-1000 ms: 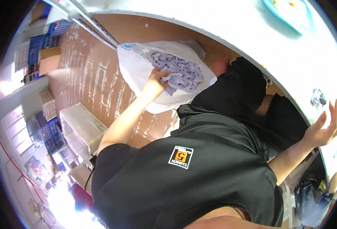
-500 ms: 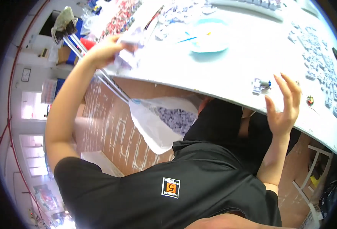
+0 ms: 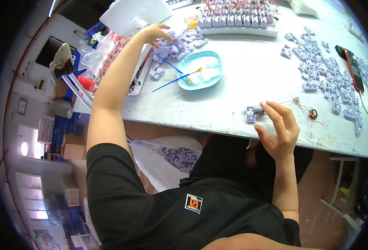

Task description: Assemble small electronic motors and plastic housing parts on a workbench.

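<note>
My left hand (image 3: 154, 35) reaches to the far left of the table, over a pile of pale lilac plastic parts (image 3: 176, 46). Its fingers are spread and nothing shows in them. Near the front edge lies a small motor (image 3: 258, 110) set in a lilac plastic housing (image 3: 250, 115). Just right of it hovers my right hand (image 3: 282, 131), thumb and fingers apart, with the fingertips close by the motor; whether they touch it I cannot tell. Between the two hands stands a light blue dish (image 3: 220, 68) holding white material and two blue-handled brushes (image 3: 167, 84).
Many lilac parts (image 3: 323, 68) spread over the right side, near a phone (image 3: 353, 70) with a cable. A small round wired component (image 3: 313, 113) lies beyond my right hand. At the back is a rack of wired units (image 3: 234, 25). A white bag of parts (image 3: 150, 152) hangs below the edge.
My left hand has moved from the table's left edge, where it held blurred lilac parts, inward to the pile. My right hand stays by the motor. The view has shifted.
</note>
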{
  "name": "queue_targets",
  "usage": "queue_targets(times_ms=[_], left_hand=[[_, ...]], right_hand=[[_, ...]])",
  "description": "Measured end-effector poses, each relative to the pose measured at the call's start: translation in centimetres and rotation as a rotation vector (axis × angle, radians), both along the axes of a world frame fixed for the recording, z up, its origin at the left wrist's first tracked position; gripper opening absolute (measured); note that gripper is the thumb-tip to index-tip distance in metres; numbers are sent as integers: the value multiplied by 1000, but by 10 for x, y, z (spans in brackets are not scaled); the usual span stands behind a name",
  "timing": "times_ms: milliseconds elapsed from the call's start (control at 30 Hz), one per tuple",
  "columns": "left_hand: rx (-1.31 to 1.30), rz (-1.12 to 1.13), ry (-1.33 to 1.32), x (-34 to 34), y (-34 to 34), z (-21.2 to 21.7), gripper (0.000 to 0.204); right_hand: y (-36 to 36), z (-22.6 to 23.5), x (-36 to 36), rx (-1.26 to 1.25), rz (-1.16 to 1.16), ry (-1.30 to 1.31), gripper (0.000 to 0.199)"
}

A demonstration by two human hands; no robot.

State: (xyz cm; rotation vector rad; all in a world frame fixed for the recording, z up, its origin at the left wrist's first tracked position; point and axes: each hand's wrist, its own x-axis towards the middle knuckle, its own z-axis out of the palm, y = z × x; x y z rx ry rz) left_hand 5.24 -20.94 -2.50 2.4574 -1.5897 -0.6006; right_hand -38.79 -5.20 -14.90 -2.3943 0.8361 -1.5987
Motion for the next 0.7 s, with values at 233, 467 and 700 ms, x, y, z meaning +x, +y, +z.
queue_targets(times_ms=[233, 467, 700], left_hand=[[-313, -105, 78, -14, 96, 43, 53], [-427, -101, -260, -26, 198, -31, 30], [-521, -123, -390, 4, 179, -85, 32]], right_hand=[[-2, 2, 1, 20, 4, 14, 41], [1, 3, 6, 36, 22, 45, 36], [4, 3, 9, 21, -9, 72, 33]])
